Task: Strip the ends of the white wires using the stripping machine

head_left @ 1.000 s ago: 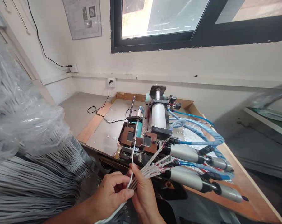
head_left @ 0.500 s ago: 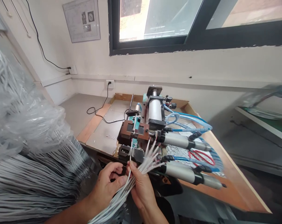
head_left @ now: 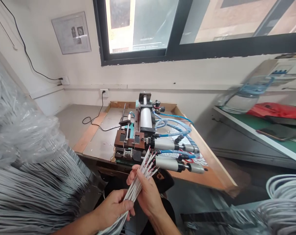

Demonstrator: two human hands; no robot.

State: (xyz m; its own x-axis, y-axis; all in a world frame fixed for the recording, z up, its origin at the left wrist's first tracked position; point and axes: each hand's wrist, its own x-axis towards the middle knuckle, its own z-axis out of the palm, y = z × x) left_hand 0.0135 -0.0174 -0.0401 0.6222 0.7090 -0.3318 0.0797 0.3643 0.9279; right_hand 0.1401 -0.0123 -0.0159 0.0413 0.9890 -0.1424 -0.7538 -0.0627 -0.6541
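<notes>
A bundle of thin grey-white cables [head_left: 136, 186] runs up from the bottom edge between my hands, its stripped ends showing small reddish tips. My left hand [head_left: 117, 206] is closed around the lower part of the bundle, thumb on top. Higher up, my right hand [head_left: 148, 192] wraps the bundle near the tips, with its thumb along the cables. Just beyond the tips stands a pneumatic machine [head_left: 129, 138] with brown jaw blocks and silver cylinders. The cable ends overlap its front in view; whether they touch it I cannot tell.
Plastic-wrapped grey cables [head_left: 35, 182] hang at the left. The machine sits on a wood-edged bench [head_left: 94, 137] with blue air hoses [head_left: 184, 129] and scraps. At the right are a green-topped shelf [head_left: 267, 127], a red item [head_left: 272, 111] and coiled cables [head_left: 285, 202].
The view has swung to the right. The single cable held up to the machine is back with the bundle, and my left hand has moved down and closed around the bundle.
</notes>
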